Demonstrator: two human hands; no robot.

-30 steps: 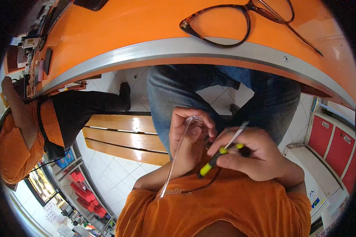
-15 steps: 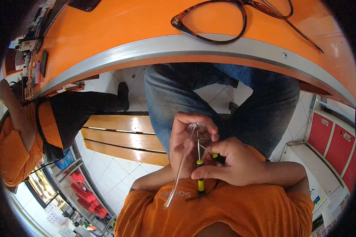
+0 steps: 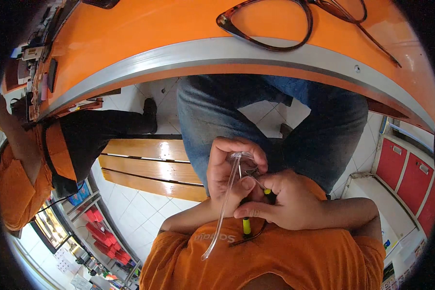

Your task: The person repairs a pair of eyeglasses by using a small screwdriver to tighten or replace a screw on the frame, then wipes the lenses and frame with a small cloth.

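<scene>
Above my lap, the fingers of my left hand (image 3: 224, 169) are curled around clear-framed eyeglasses (image 3: 221, 217). One transparent temple hangs down over my orange shirt, and the palm and fingers partly hide the rest of the frame. The left thumb is bent in against the thin metal shafts by the frame. My right hand (image 3: 292, 199), closed, grips a screwdriver (image 3: 246, 226) with a yellow and black handle that points toward my chest. A second yellow and black tool (image 3: 268, 192), apparently another screwdriver, sits in the same hand, its shaft slanting to the glasses. The exact tip contact is hidden.
Ahead is an orange table (image 3: 145, 29) with a metal edge; tortoiseshell eyeglasses (image 3: 307, 29) lie on it. A slatted wooden bench (image 3: 150, 169) is at left, near another person in an orange shirt (image 3: 21, 183). Red drawers (image 3: 390, 159) stand at right.
My left thumb has bent in across the screwdriver shafts, covering part of the upright one. The hanging temple has shifted slightly left. The view has moved a little against the table.
</scene>
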